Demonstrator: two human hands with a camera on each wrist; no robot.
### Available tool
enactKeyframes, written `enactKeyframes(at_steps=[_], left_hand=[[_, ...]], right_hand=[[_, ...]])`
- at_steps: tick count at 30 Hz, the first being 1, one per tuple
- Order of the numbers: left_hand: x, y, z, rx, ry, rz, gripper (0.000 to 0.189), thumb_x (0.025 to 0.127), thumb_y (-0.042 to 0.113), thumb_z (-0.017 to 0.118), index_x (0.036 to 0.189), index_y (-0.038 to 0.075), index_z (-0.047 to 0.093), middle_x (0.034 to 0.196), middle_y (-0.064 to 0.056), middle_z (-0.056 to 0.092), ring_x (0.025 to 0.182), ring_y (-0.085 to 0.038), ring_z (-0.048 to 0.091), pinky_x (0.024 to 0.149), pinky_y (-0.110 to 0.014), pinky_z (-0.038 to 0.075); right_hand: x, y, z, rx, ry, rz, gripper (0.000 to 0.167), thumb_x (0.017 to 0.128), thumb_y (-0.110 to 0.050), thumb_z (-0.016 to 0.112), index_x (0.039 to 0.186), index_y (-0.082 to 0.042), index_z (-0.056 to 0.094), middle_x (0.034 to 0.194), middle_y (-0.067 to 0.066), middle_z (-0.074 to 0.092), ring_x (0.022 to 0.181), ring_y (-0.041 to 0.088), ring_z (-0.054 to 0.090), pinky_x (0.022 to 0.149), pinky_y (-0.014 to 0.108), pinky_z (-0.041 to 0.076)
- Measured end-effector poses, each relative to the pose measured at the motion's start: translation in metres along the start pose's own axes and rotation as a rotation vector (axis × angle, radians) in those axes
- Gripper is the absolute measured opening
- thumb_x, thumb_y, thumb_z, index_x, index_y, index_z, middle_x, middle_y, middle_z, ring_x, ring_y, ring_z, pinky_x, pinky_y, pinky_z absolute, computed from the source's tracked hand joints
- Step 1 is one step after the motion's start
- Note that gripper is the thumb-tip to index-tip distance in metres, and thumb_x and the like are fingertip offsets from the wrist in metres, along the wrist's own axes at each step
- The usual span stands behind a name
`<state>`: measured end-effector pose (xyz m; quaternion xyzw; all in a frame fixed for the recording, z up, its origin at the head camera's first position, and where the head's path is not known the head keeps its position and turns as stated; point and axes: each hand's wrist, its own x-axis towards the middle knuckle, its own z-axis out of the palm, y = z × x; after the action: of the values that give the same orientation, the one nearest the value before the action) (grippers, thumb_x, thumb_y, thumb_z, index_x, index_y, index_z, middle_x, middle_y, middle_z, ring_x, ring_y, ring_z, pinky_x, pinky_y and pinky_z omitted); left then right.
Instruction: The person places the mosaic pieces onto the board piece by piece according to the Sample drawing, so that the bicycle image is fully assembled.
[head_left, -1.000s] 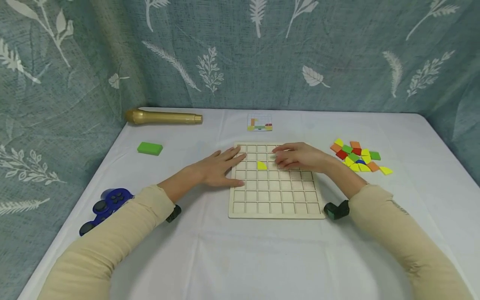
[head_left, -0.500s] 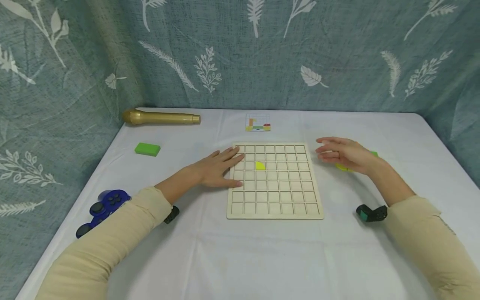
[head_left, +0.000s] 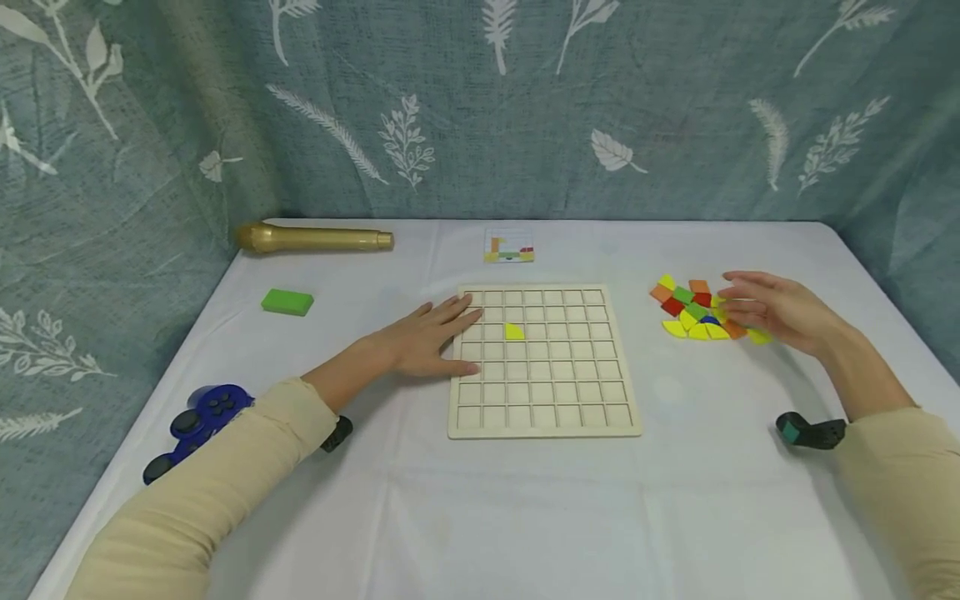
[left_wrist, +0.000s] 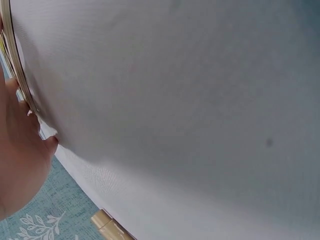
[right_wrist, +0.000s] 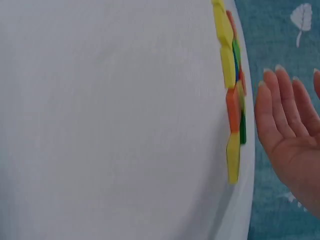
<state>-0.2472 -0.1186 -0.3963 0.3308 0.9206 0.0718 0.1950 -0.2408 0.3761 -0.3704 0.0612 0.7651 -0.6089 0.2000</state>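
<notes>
My left hand (head_left: 426, 337) lies spread over the left edge of a pale wooden grid board (head_left: 545, 427), fingertips and thumb resting on it. One yellow quarter-round tile (head_left: 514, 332) sits in a cell in the board's upper left part. My right hand (head_left: 783, 310) is above the right end of a pile of coloured tiles (head_left: 697, 310), fingers loosely extended and holding nothing. The pile mixes yellow, green, red, orange and blue pieces, some hidden behind the fingers. In the right wrist view the hand (right_wrist: 295, 130) appears raised beside the tiles (right_wrist: 233, 110).
Behind the board lies a small pattern card (head_left: 509, 246). A gold microphone (head_left: 315, 238) and a green block (head_left: 287, 302) are at the back left. Nearer me, a blue game controller (head_left: 198, 423) is partly covered by the left sleeve. A patterned curtain (head_left: 555, 108) hangs behind the table.
My right hand has left the board and travelled right, over the tile pile to its right end. The left hand keeps its place on the board. The view has shifted slightly.
</notes>
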Motion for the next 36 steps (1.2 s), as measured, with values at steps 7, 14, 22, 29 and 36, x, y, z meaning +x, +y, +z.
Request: enactKeyframes(at_steps=[7,14,22,29,36], left_hand=[[-0.003,-0.001,0.002,0.007,0.001,0.003,0.091,0.089,0.069,0.044,0.155,0.018,0.007,0.159,-0.005,-0.006,0.144,-0.022,-0.004,0.114,-0.047,0.003],[-0.002,0.001,0.003,-0.012,0.007,0.006,0.09,0.09,0.067,0.044,0.155,0.018,0.006,0.159,-0.005,-0.006,0.144,-0.022,-0.005,0.114,-0.047,0.002],[-0.001,0.0,0.002,-0.002,0.004,0.012,0.09,0.09,0.067,0.044,0.155,0.019,0.005,0.159,-0.005,-0.007,0.144,-0.021,-0.005,0.114,-0.047,0.002],[-0.001,-0.001,0.002,-0.004,0.022,0.02,0.09,0.089,0.068,0.044,0.155,0.019,0.006,0.159,-0.005,-0.006,0.144,-0.022,-0.004,0.114,-0.048,0.003],[0.0,0.002,0.001,0.0,0.01,0.017,0.09,0.089,0.069,0.043,0.155,0.02,0.006,0.159,-0.005,-0.005,0.144,-0.021,-0.005,0.114,-0.047,0.003]], right_hand=[[-0.002,0.015,-0.013,-0.162,0.035,-0.037,0.072,0.098,-0.033,0.054,0.149,0.002,0.018,0.115,-0.006,0.052,0.094,-0.004,0.058,0.086,0.017,0.047],[-0.004,0.02,-0.01,-0.446,0.087,-0.018,0.067,0.096,-0.038,0.056,0.147,-0.002,0.03,0.136,0.024,0.043,0.108,0.014,0.052,0.1,0.038,0.039],[-0.005,0.018,-0.005,-0.568,0.074,-0.057,0.063,0.092,-0.023,0.066,0.142,0.002,0.037,0.125,0.023,0.047,0.112,0.036,0.044,0.078,0.013,0.043],[-0.006,0.018,-0.005,-0.683,0.075,-0.107,0.059,0.091,-0.014,0.067,0.139,0.007,0.039,0.121,0.026,0.048,0.108,0.038,0.045,0.073,0.01,0.041],[-0.008,0.02,-0.006,-0.724,0.092,-0.108,0.059,0.091,-0.019,0.068,0.137,0.006,0.042,0.113,0.022,0.045,0.104,0.038,0.044,0.076,0.021,0.043]])
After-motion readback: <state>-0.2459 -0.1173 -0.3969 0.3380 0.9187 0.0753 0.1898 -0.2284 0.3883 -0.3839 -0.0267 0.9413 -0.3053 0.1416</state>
